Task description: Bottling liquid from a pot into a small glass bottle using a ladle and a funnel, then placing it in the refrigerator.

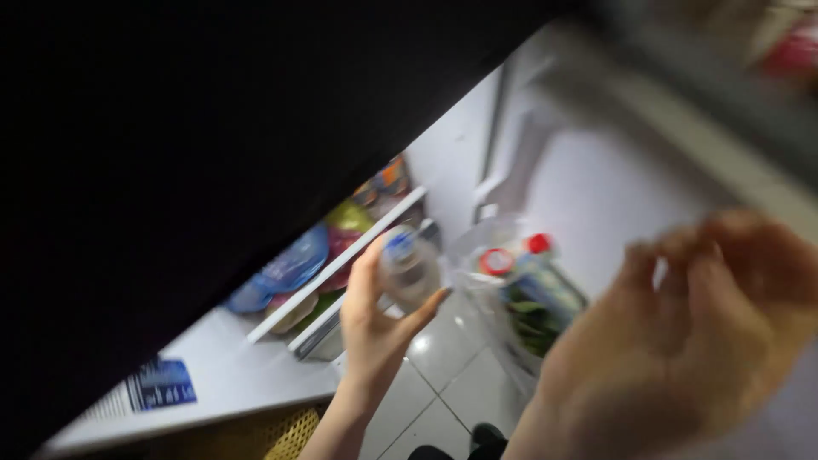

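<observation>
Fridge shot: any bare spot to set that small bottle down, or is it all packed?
The left hand holds the small bottle. Bare patches: the white ledge between the blue-printed card and the shelves, and the floor tiles below. The fridge shelves and door rack with red-capped bottles look crowded. The right hand is blurred.

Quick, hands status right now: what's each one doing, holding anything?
Left hand: closed around a small clear bottle with a blue cap.
Right hand: close to the camera and blurred, fingers curled; cannot tell whether it holds anything.
</observation>
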